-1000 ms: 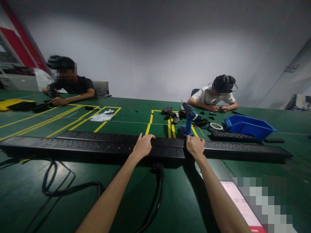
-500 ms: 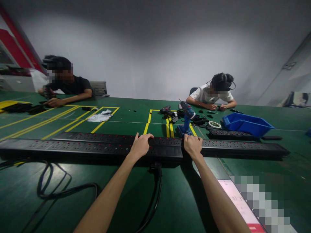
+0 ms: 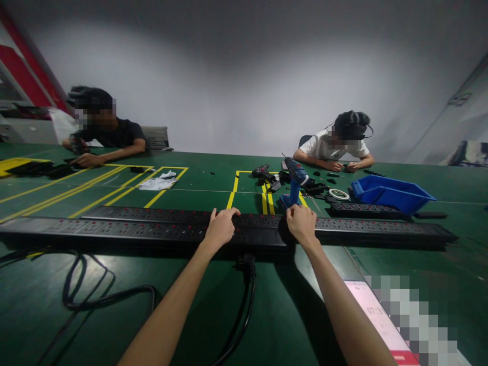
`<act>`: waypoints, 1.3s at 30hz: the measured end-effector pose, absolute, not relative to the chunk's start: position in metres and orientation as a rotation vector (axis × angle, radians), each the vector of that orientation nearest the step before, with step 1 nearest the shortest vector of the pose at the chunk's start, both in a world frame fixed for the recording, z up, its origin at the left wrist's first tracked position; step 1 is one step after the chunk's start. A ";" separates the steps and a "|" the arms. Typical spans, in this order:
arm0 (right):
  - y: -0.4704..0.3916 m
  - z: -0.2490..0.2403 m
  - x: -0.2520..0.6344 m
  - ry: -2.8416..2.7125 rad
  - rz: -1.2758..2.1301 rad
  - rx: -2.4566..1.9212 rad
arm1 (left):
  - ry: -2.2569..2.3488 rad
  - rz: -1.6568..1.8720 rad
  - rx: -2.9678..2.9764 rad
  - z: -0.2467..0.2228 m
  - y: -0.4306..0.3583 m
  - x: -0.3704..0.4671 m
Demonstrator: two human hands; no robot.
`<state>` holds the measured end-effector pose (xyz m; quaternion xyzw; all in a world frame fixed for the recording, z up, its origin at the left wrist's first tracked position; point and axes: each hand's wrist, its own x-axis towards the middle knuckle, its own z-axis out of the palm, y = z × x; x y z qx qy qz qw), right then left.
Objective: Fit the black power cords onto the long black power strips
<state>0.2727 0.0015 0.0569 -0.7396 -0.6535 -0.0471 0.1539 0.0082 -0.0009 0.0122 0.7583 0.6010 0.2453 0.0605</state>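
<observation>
Two long black power strips lie side by side across the green table. My left hand point(image 3: 221, 226) rests on the nearer strip point(image 3: 152, 231), its fingers over the top near the right part. My right hand point(image 3: 302, 222) is at that strip's right end, fingers curled down; what they hold there is hidden. The farther strip point(image 3: 373, 227) runs on to the right behind both hands. A black plug with a cable point(image 3: 249, 284) hangs at the near side of the front strip. Just beyond my right hand a blue cordless drill point(image 3: 295, 178) stands upright.
A blue bin point(image 3: 392, 193), a white ring point(image 3: 339, 194) and a second drill point(image 3: 263, 174) lie beyond the strips. Looped black cable point(image 3: 107, 301) is at front left, a phone point(image 3: 375, 315) at front right. Two people sit across the table.
My right hand has moved slightly left and up against the strip's end. The view has shifted a little; my left hand stays on the strip.
</observation>
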 end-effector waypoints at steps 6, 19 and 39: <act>-0.053 0.093 0.209 -2.399 0.291 -2.004 | 1.833 0.733 2.286 0.014 -0.001 0.008; -0.069 0.091 0.172 -2.453 0.629 -1.589 | 1.796 0.773 2.277 0.018 -0.004 0.005; 0.035 0.102 0.139 -2.379 0.248 -1.935 | 1.811 0.709 2.327 0.023 -0.009 0.002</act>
